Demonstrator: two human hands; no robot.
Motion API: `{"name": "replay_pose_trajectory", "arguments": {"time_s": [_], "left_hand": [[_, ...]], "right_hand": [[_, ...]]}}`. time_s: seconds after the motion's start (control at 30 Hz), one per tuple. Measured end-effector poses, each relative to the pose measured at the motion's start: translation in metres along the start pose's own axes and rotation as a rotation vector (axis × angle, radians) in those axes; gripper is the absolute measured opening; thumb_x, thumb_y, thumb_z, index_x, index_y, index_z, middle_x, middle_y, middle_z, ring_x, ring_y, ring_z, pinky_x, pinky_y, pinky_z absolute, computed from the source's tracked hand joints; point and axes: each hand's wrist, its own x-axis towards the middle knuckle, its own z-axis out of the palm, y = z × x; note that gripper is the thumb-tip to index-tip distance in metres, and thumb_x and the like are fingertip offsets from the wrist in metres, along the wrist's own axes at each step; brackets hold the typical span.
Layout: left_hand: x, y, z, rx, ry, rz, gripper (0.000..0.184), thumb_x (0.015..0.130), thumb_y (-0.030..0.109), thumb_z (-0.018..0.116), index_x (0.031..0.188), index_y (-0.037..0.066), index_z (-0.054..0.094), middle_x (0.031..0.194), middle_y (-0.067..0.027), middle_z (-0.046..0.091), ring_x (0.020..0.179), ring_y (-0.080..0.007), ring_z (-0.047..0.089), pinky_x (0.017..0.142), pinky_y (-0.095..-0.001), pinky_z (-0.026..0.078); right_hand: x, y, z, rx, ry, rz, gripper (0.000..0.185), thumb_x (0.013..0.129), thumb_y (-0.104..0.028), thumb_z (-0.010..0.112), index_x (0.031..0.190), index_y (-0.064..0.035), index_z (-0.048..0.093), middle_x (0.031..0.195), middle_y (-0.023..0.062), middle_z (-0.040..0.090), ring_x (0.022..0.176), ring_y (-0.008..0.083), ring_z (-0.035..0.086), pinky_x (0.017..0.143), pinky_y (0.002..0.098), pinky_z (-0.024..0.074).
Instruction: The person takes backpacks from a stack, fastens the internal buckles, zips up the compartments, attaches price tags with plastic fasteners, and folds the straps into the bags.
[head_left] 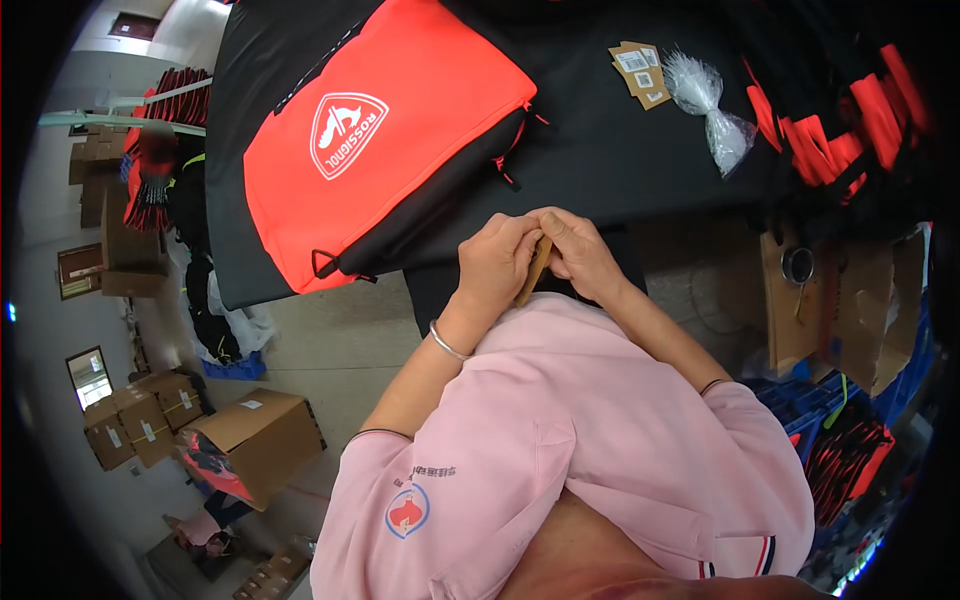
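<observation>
A red bag (400, 150) lies on the desk (585, 165), upper left. At centre, the left hand (495, 255) and right hand (582, 255) pinch a brown tag (534, 276), fingers nearly closed; uneven pulling might crease it. Upper right, the white ties (700, 95) could tangle if brushed.

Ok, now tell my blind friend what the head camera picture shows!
A person's left hand and right hand hold a thin brown card. Beyond, a red-orange and black fabric bag lies on a black cloth, with brown card tags and a whitish plastic bundle.
</observation>
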Motion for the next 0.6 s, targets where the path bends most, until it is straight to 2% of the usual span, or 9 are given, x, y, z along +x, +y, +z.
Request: {"name": "replay_pose_trajectory", "arguments": {"time_s": [0.2, 0.27, 0.3, 0.37, 0.43, 0.47, 0.53, 0.6], "left_hand": [[0.015, 0.004, 0.008, -0.066, 0.016, -0.041, 0.004, 0.079, 0.005, 0.063, 0.081, 0.004, 0.06, 0.072, -0.0106, 0.056, 0.062, -0.0235, 0.056, 0.057, -0.0314, 0.045], [0.025, 0.002, 0.012, -0.145, -0.107, -0.056, 0.006, 0.079, 0.006, 0.064, 0.083, 0.003, 0.06, 0.073, -0.0111, 0.056, 0.066, -0.0254, 0.057, 0.059, -0.0327, 0.046], [0.034, 0.002, 0.013, -0.144, -0.111, -0.058, 0.006, 0.079, 0.006, 0.064, 0.083, 0.003, 0.06, 0.073, -0.0111, 0.056, 0.066, -0.0254, 0.057, 0.059, -0.0327, 0.046], [0.062, 0.002, 0.012, 0.03, -0.197, 0.14, 0.015, 0.079, 0.01, 0.066, 0.09, 0.004, 0.059, 0.079, -0.0116, 0.056, 0.071, -0.0288, 0.058, 0.061, -0.0352, 0.046], [0.1, 0.012, -0.001, 0.277, -0.194, 0.29, 0.034, 0.073, 0.016, 0.071, 0.101, 0.006, 0.056, 0.095, -0.0123, 0.056, 0.087, -0.031, 0.057, 0.071, -0.038, 0.047], [0.115, 0.012, -0.004, 0.354, -0.254, 0.265, 0.042, 0.07, 0.016, 0.073, 0.107, 0.007, 0.055, 0.098, -0.0119, 0.055, 0.09, -0.0303, 0.056, 0.074, -0.0377, 0.047], [0.14, -0.008, 0.001, 0.648, -0.245, 0.385, 0.041, 0.07, 0.017, 0.073, 0.107, 0.007, 0.058, 0.098, -0.0104, 0.056, 0.089, -0.0284, 0.056, 0.072, -0.0372, 0.047], [0.157, -0.024, 0.002, 0.62, -0.311, 0.422, 0.035, 0.071, 0.016, 0.072, 0.103, 0.006, 0.061, 0.094, -0.0109, 0.057, 0.086, -0.0285, 0.057, 0.071, -0.0368, 0.048]], "right_hand": [[-0.005, -0.003, -0.013, -0.13, 0.055, 0.098, 0.024, 0.093, -0.026, 0.054, 0.093, -0.0032, 0.059, 0.065, -0.0034, 0.048, 0.05, 0.0013, 0.037, 0.04, 0.0154, 0.0248], [-0.008, -0.002, -0.018, -0.156, 0.097, 0.104, 0.017, 0.09, -0.021, 0.057, 0.086, -0.0044, 0.061, 0.066, -0.0031, 0.051, 0.051, 0.0016, 0.04, 0.041, 0.015, 0.0264], [-0.008, -0.002, -0.021, -0.193, 0.132, 0.033, 0.016, 0.089, -0.02, 0.058, 0.084, -0.0049, 0.061, 0.066, -0.0028, 0.053, 0.05, 0.0015, 0.04, 0.041, 0.015, 0.027], [-0.008, -0.009, -0.033, -0.215, 0.177, -0.072, 0.013, 0.088, -0.018, 0.06, 0.082, -0.0064, 0.063, 0.069, -0.0027, 0.057, 0.049, 0.0009, 0.04, 0.04, 0.0149, 0.0274], [-0.008, -0.022, -0.044, -0.259, 0.289, -0.102, 0.015, 0.088, -0.018, 0.059, 0.082, -0.0055, 0.063, 0.065, -0.0041, 0.055, 0.047, 0.0002, 0.038, 0.04, 0.0151, 0.0257], [-0.009, -0.032, -0.049, -0.282, 0.335, -0.109, 0.015, 0.089, -0.018, 0.059, 0.082, -0.0051, 0.063, 0.064, -0.0045, 0.054, 0.046, 0.0, 0.037, 0.039, 0.0153, 0.0252], [-0.011, -0.049, -0.055, -0.388, 0.387, -0.126, 0.017, 0.088, -0.017, 0.059, 0.08, -0.0031, 0.064, 0.061, -0.0055, 0.051, 0.05, 0.001, 0.039, 0.045, 0.0176, 0.0305], [-0.007, -0.057, -0.058, -0.446, 0.378, -0.136, 0.02, 0.088, -0.017, 0.058, 0.079, -0.0009, 0.065, 0.059, -0.0045, 0.05, 0.051, 0.0019, 0.039, 0.047, 0.0198, 0.0315]]}}
